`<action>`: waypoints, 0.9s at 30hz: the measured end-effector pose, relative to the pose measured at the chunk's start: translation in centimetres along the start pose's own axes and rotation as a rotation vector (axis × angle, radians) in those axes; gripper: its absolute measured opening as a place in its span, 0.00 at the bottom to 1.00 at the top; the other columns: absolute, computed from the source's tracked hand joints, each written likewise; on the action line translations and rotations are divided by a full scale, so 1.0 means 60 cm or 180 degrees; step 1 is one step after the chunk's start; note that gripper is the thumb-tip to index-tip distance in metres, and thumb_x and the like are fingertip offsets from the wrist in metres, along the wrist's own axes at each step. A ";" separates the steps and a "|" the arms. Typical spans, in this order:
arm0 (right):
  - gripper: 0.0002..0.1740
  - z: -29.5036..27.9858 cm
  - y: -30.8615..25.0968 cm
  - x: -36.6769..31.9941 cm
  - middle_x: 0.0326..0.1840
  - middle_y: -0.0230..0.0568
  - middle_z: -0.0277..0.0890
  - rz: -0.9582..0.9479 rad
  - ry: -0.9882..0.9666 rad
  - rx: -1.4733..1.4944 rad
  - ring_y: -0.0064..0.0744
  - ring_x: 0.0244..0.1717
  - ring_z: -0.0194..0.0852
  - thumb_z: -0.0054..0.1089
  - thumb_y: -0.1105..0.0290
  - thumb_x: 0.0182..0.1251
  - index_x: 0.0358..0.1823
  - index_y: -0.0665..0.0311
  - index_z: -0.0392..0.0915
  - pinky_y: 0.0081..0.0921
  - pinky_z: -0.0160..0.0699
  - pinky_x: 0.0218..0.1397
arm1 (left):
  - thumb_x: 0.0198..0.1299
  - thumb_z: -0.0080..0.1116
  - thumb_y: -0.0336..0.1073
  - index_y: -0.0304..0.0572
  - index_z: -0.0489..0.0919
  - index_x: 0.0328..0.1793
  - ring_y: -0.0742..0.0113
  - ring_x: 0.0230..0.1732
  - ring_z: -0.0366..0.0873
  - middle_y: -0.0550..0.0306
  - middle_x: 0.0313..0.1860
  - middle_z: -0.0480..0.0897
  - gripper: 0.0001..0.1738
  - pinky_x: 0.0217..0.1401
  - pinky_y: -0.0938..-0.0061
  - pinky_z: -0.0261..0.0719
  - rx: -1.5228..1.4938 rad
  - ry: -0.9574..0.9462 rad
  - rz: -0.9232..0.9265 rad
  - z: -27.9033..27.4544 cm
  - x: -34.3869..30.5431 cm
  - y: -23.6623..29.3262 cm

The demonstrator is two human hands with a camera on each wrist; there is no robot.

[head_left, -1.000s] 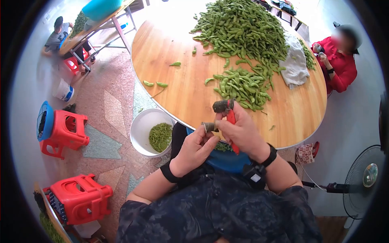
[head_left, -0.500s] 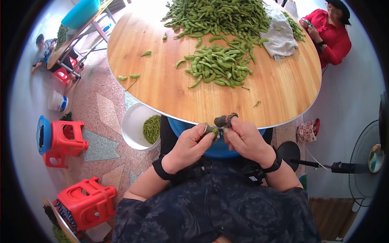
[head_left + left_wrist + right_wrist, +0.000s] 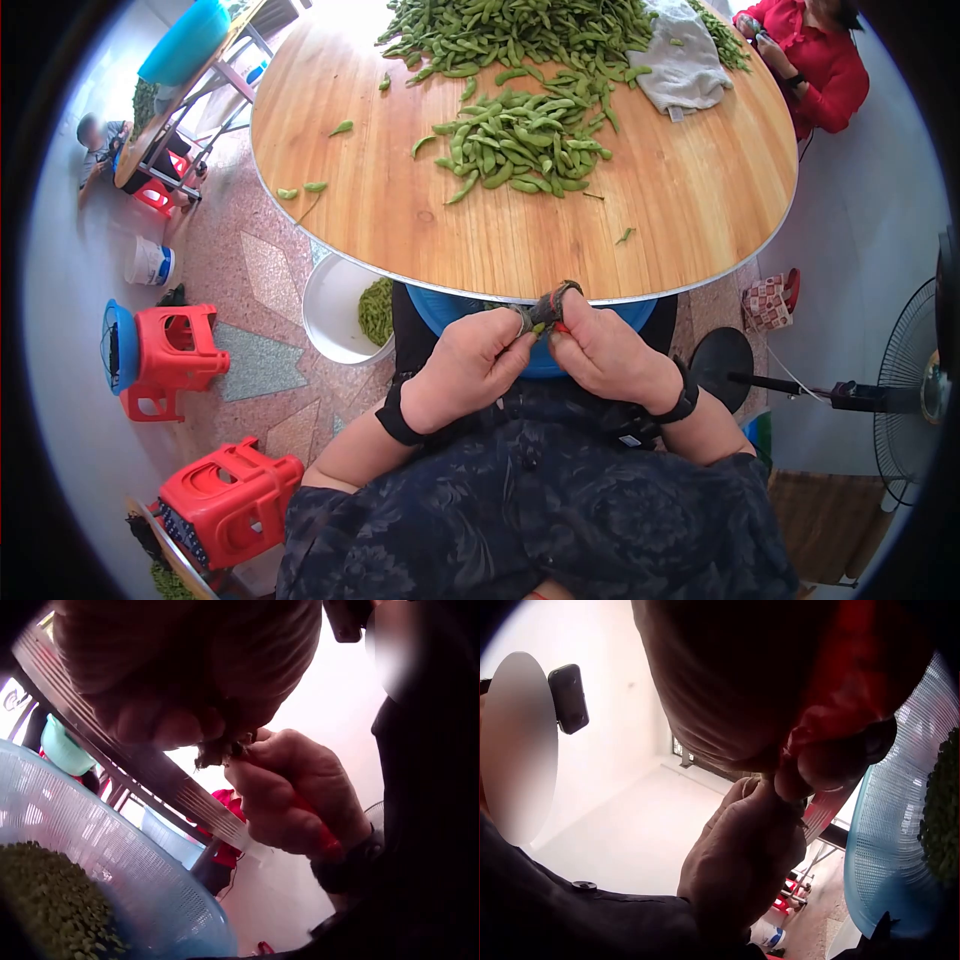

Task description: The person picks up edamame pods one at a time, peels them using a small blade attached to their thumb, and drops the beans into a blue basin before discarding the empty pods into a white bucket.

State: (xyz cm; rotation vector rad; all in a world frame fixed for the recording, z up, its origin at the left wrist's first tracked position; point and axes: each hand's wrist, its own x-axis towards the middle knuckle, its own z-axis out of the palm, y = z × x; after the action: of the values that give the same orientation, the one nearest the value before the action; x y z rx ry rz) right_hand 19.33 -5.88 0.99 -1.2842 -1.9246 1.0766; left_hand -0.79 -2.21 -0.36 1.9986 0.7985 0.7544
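Note:
Close together at the table's near edge, both hands meet over a small green soybean pod (image 3: 540,328). Thumb and fingers of my left hand (image 3: 470,350) pinch it from one side. My right hand (image 3: 615,355) has its thumb and curled forefinger at the pod's other side. Dark, worn covers (image 3: 545,305) sit on the fingers. A red strip (image 3: 836,697) runs along the right palm in the right wrist view. Below the hands stands a blue mesh basket (image 3: 150,847), with shelled green beans (image 3: 52,900) inside.
Several loose pods (image 3: 525,145) lie before a large pod heap (image 3: 510,40) on the round wooden table (image 3: 400,220). A white cloth (image 3: 685,60) is beside it. A white bucket (image 3: 325,320) stands left, a fan (image 3: 905,390) right. Someone in red (image 3: 825,75) sits across.
The hands were apart half a second ago; now they have come together at the pod. The head view has shifted, so the table sits higher in it.

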 end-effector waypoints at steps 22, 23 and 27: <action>0.06 -0.048 -0.020 0.019 0.21 0.47 0.67 0.0326 -0.0505 0.1244 0.47 0.21 0.70 0.51 0.73 0.67 0.40 0.67 0.66 0.33 0.68 0.26 | 0.70 0.46 0.34 0.41 0.73 0.43 0.80 0.23 0.58 0.70 0.23 0.64 0.06 0.28 0.82 0.59 -0.4281 -0.1413 -0.2340 -0.037 0.032 0.004; 0.06 -0.046 -0.015 0.022 0.21 0.47 0.67 0.0164 -0.0382 0.0900 0.47 0.21 0.70 0.52 0.73 0.67 0.38 0.67 0.66 0.33 0.68 0.26 | 0.70 0.46 0.33 0.41 0.73 0.44 0.80 0.23 0.56 0.70 0.23 0.63 0.06 0.27 0.82 0.58 -0.4389 -0.1416 -0.2328 -0.036 0.032 0.002; 0.07 -0.041 -0.013 0.030 0.21 0.48 0.68 -0.0142 -0.0075 0.0490 0.48 0.21 0.70 0.54 0.72 0.65 0.33 0.67 0.67 0.35 0.67 0.25 | 0.71 0.45 0.35 0.42 0.72 0.43 0.80 0.24 0.59 0.71 0.24 0.65 0.07 0.27 0.83 0.60 -0.4316 -0.1452 -0.2385 -0.034 0.034 0.000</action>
State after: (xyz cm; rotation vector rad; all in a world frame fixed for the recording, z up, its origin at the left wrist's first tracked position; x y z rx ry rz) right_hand 20.29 -3.66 2.98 -1.1439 -1.8396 1.1973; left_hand -1.06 0.28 1.03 0.5150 0.4481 0.2010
